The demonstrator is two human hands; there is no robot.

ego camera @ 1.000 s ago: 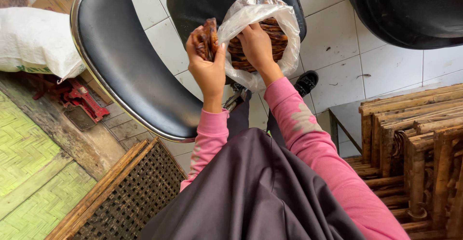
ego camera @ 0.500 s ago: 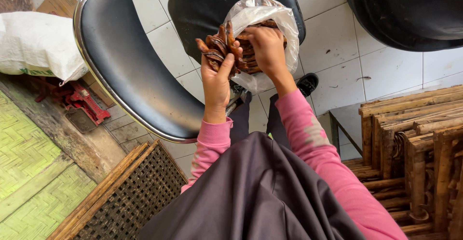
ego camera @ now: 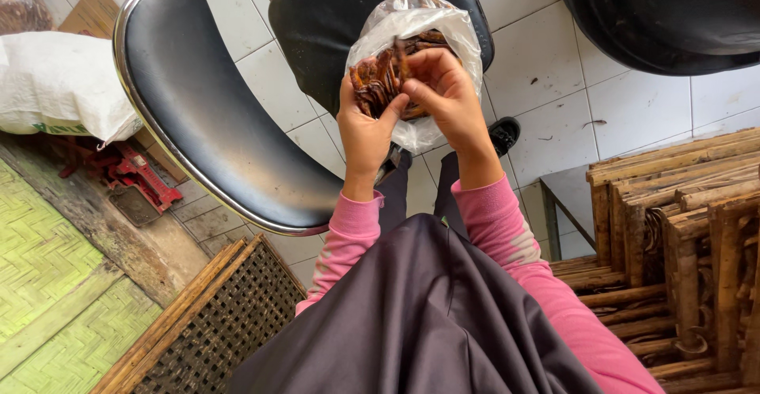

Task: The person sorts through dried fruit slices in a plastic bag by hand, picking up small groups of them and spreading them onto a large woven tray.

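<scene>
Both hands at the mouth of a clear plastic bag of brown strips, held up over a black chair seat.

Nearest: dark grey lap cloth (ego camera: 412, 323) and pink sleeves (ego camera: 507, 228). Left hand (ego camera: 366, 129) clenched on a bundle of brown strips (ego camera: 378, 81), the strips standing roughly upright out of the fist, long axis pointing away from the wrist. Right hand (ego camera: 447, 93) just beside it, fingers curled over the bundle's top and pinching at the strips. Clear plastic bag (ego camera: 412, 26) sits directly behind and around both hands, mouth toward the person; more strips inside. Both hands equally close. Beyond: black chair (ego camera: 206, 117), white tiled floor (ego camera: 554, 62). Woven lattice panel (ego camera: 214, 315) lower left, stacked bamboo frames (ego camera: 681, 228) right.
</scene>
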